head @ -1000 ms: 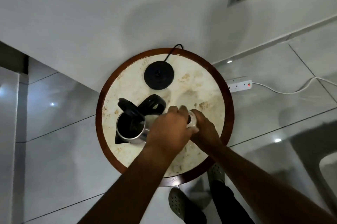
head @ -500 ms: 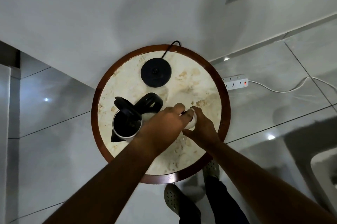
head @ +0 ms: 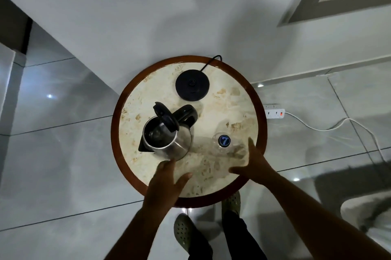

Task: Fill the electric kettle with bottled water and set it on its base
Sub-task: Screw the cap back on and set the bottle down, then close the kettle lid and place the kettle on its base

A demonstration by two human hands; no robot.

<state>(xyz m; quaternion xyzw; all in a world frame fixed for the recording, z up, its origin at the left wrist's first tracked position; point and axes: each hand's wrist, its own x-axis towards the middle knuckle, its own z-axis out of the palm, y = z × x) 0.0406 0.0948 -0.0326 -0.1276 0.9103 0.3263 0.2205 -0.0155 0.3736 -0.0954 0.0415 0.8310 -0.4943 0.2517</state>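
A steel electric kettle (head: 167, 137) with a black handle stands on the round marble table (head: 230, 98), its lid flipped up. Its black round base (head: 192, 85) lies behind it near the wall, cord trailing off. A clear water bottle (head: 224, 141) with a blue cap marked 7 stands upright right of the kettle. My left hand (head: 167, 183) hovers with fingers apart just in front of the kettle, holding nothing. My right hand (head: 255, 164) is spread open just right of and in front of the bottle, apart from it.
A white power strip (head: 274, 113) with a white cable lies on the tiled floor right of the table. The wall runs right behind the table. My feet in perforated clogs (head: 184, 232) stand at the table's near edge. A pale seat corner (head: 368, 215) shows at lower right.
Both hands were together on the bottle's cap; they have let go and pulled back toward me. The capped bottle now stands alone on the table.
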